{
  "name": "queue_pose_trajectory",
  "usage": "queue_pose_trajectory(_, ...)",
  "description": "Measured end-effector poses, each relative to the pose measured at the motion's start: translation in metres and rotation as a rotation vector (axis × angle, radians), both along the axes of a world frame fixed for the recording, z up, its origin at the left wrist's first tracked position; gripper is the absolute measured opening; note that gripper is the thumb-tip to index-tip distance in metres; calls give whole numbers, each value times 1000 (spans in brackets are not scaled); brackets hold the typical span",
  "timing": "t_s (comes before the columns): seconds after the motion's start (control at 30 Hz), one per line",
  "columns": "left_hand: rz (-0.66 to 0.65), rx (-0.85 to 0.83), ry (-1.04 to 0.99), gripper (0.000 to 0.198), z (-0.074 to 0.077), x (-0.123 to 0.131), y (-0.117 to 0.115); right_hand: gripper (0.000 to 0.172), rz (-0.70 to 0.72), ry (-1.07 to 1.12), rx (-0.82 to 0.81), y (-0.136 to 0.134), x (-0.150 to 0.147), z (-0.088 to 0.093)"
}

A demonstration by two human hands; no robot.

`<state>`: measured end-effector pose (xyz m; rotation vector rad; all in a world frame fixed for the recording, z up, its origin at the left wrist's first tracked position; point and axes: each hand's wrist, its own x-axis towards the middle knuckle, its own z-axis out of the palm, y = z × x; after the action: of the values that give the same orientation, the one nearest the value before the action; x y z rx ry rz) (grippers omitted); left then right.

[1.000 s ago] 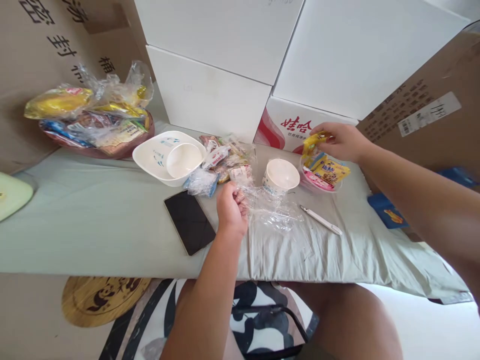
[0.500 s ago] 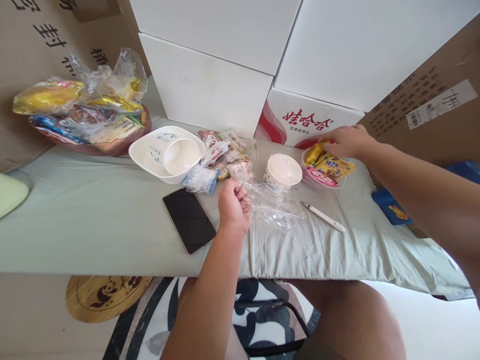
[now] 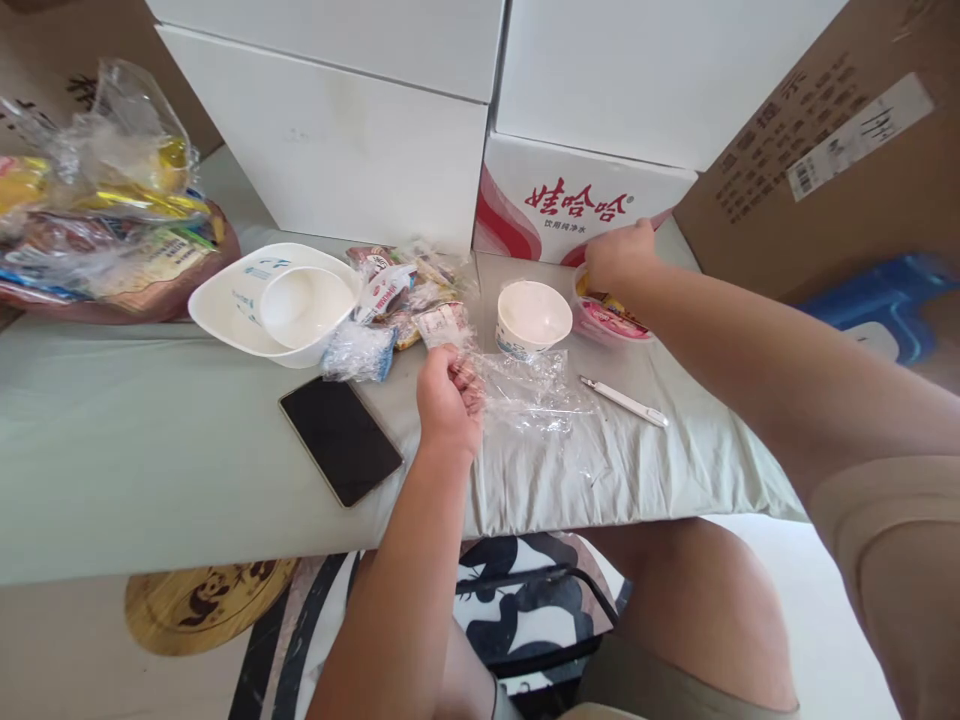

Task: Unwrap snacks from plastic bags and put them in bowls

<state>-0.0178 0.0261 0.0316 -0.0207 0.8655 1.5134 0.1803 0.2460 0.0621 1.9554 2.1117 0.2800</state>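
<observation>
My left hand (image 3: 448, 402) is closed on a crumpled clear plastic bag (image 3: 536, 395), which spreads to the right over the cloth. My right hand (image 3: 619, 262) reaches down into a pink plastic bowl (image 3: 611, 335) of packaged snacks. It covers most of them, and its fingers are hidden. Just left of that bowl stands a white paper bowl (image 3: 534, 318). A white pen-shaped tool, perhaps a utility knife (image 3: 624, 401), lies to the right of the bag. Beyond my left hand is a loose pile of wrapped snacks (image 3: 405, 300).
On the left are a white tub (image 3: 225, 295) with a round cup (image 3: 304, 310) in it, a dark phone (image 3: 341, 440) and a basin (image 3: 225, 250) heaped with packaged food. White boxes (image 3: 337, 140) wall the back; a brown carton (image 3: 750, 190) and a blurred blue object (image 3: 892, 295) stand right.
The view has shifted to the right. My right hand has gone lower into the pink bowl and now hides the yellow packets. My left hand keeps its grip on the bag.
</observation>
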Motion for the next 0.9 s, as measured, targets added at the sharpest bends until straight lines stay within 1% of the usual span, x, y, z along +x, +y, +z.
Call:
queue_pose_trajectory(0.07, -30, 3, 4, 37, 0, 2, -1, 32, 45, 24, 50, -18, -5, 5)
queue_pose_trajectory(0.1, -55, 9, 2, 36, 0, 3, -2, 29, 111, 50, 102, -32, -5, 7)
queue_pose_trajectory(0.17, -116, 24, -10, 34, 1, 3, -4, 24, 303, 151, 244, -73, -1, 11)
queue_pose_trajectory(0.23, -166, 33, -19, 32, 2, 3, -5, 27, 434, 422, 364, -125, 7, 6)
queue_pose_trajectory(0.27, -176, 33, -19, 31, 2, 3, -5, 27, 479, 581, 385, -152, 12, -1)
queue_pose_trajectory(0.33, -166, 22, -4, 30, 1, 4, -5, 27, 556, 835, 344, -204, 19, -26)
queue_pose_trajectory(0.37, -152, 8, 11, 29, -1, 4, -5, 27, 620, 906, 277, -225, 20, -41)
queue_pose_trajectory(0.43, -127, -29, 54, 26, -4, 6, -5, 35, 661, 947, 159, -254, 17, -72)
queue_pose_trajectory(0.5, -133, -67, 122, 25, -7, 8, -8, 47, 630, 898, 67, -267, 9, -94)
queue_pose_trajectory(0.53, -146, -82, 170, 24, -8, 9, -9, 47, 621, 876, 33, -268, 5, -100)
queue_pose_trajectory(0.57, -156, -95, 228, 24, -10, 9, -11, 43, 614, 863, 12, -268, 3, -103)
queue_pose_trajectory(0.63, -147, -110, 366, 23, -12, 8, -16, 27, 623, 870, 25, -265, 4, -101)
queue_pose_trajectory(0.67, -129, -111, 433, 22, -14, 7, -18, 23, 628, 884, 55, -265, 8, -98)
queue_pose_trajectory(0.73, -91, -102, 549, 22, -17, 2, -23, 24, 641, 923, 132, -266, 19, -91)
queue_pose_trajectory(0.8, -56, -87, 672, 17, -22, -4, -28, 27, 635, 973, 197, -268, 32, -85)
queue_pose_trajectory(0.83, -23, -78, 770, 15, -24, -6, -32, 28, 618, 996, 219, -269, 38, -83)
queue_pose_trajectory(0.87, 28, -63, 908, 17, -26, -8, -36, 28, 592, 1014, 237, -270, 43, -82)
queue_pose_trajectory(0.9, 87, -33, 1085, 23, -28, -8, -41, 27, 561, 1024, 254, -270, 48, -80)
